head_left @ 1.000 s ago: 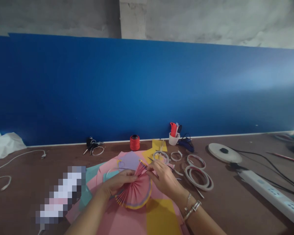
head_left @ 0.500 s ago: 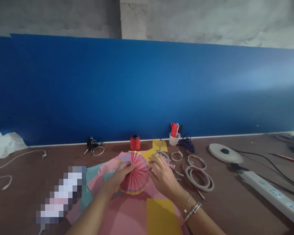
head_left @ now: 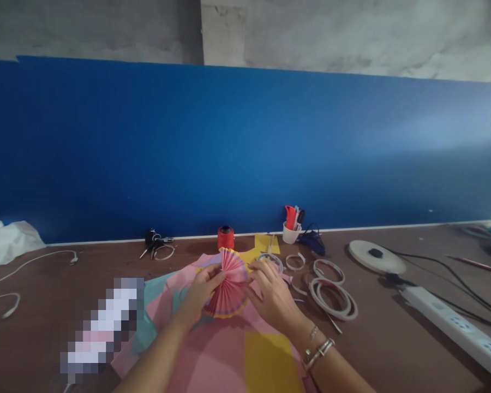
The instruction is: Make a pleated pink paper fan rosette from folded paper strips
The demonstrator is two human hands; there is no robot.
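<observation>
- While our L hand (head_left: pixel 202 288) grips the pleated pink fan (head_left: pixel 234 292) near its gathered centre, our R hand (head_left: pixel 272 292) has its fingertips at the outer rim; can't tell if they're pinching or just touching.
- Fan pos.: just nearer us than the red spool (head_left: pixel 226 238), upper rim overlapping the spool's base in view; pink paper (head_left: pixel 213 360) spreads on our side of the spool too.
- Step in hand, we'd judge: opening & evening the pleats.
- Next move prob. calls for a firm centre hold w/ a light touch on the rim.
- Orientation: rounded rim faces R; long axis runs approx. from the spool toward us, near end leaning slightly L; L edge partly hidden.
</observation>
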